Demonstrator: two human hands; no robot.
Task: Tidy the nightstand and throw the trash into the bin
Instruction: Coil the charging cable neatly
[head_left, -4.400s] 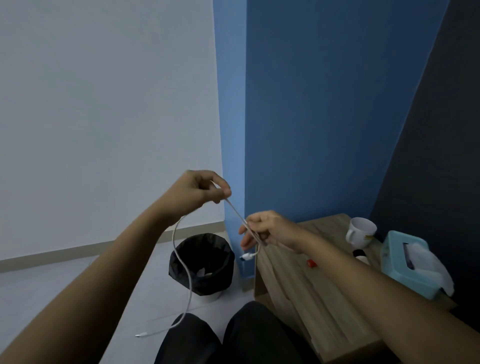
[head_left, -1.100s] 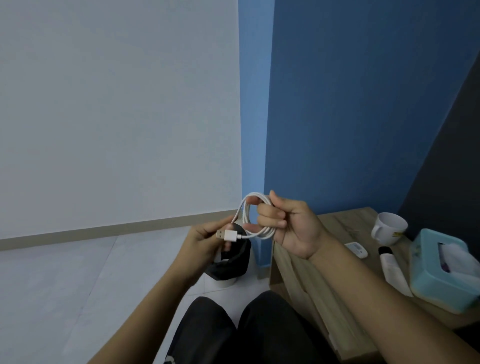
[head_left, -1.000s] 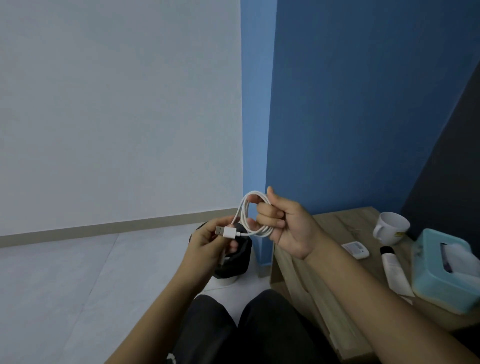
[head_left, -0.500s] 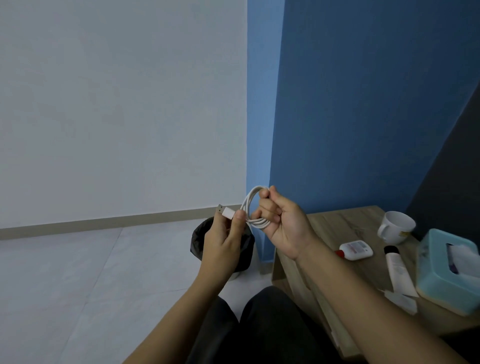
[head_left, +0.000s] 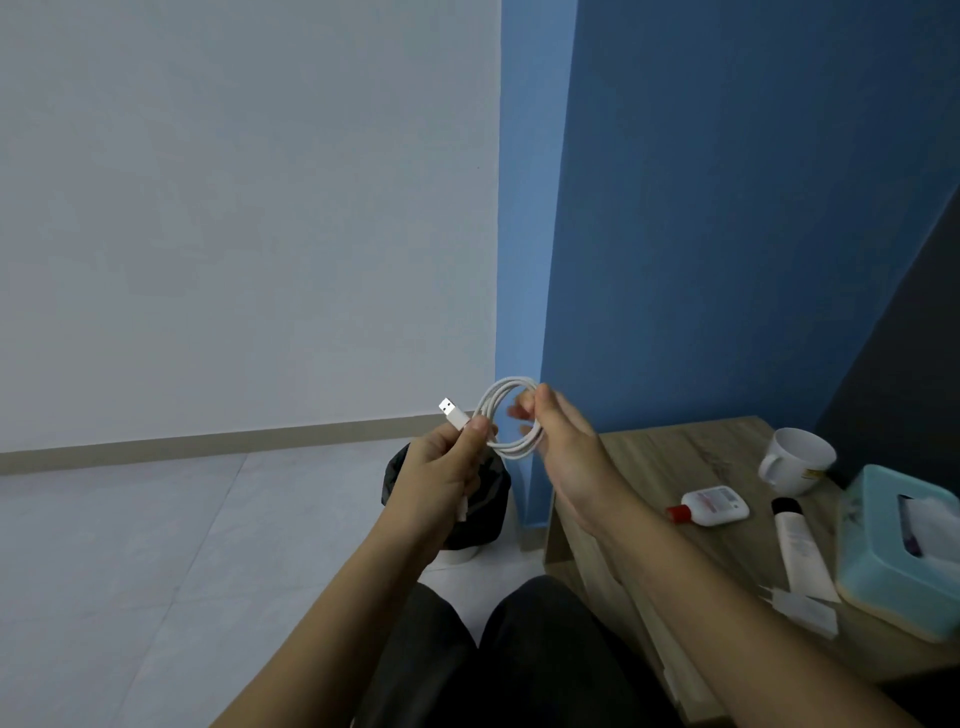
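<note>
Fingers (head_left: 478, 434) of both hands pinch coiled white cable (head_left: 511, 447) above bin (head_left: 493, 512).

my left hand (head_left: 441, 470) pinches the white cable (head_left: 511, 418) just behind its usb plug (head_left: 451, 410), while my right hand (head_left: 563, 439) holds the coiled loops. the black bin (head_left: 488, 512) sits on the floor below, beside the wooden nightstand (head_left: 670, 457).

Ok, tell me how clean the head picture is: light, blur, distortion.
Head view: dim, even light with no glare; right hand fingertips smeared by motion blur, left hand and USB plug sharp; wide-angle lens bends the blue wall corner and baseboard.
</note>
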